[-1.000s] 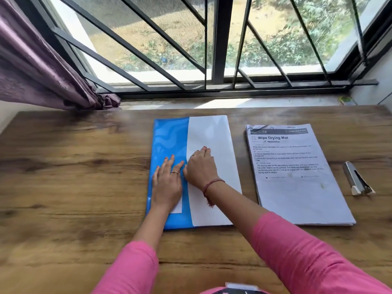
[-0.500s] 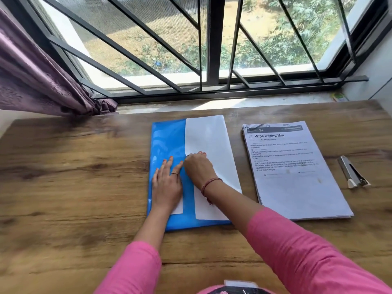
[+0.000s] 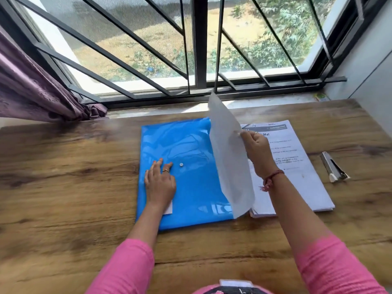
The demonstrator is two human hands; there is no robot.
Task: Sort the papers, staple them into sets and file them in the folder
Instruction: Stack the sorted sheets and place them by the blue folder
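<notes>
Change since the earlier frame: the folder flap [image 3: 230, 164], which lay flat across the right half of the folder [image 3: 191, 187] under my right hand [image 3: 257, 152], now stands raised on edge, and the snap button [image 3: 181, 164] beneath it is exposed. My right hand pinches the flap's free edge between thumb and curled fingers, up off the desk [image 3: 63, 166]. My left hand [image 3: 160, 183] has stayed on the folder's left half, fingers straight and pressed flat (a white label [image 3: 168, 209] shows just under the wrist).

Edges and room: bare wood runs wide to the left of the folder and along the near edge. To the right, the paper stack [image 3: 301, 177] lies just beside the folder, its left margin partly hidden behind the raised flap. The stapler [image 3: 333, 167] sits apart from the stack, farther right. The window sill borders the far edge.

Orientation: the folder lies flat at desk centre, long axis running from me toward the window, hinge along the right side. The paper stack lies roughly parallel to it, heading at the far end.
</notes>
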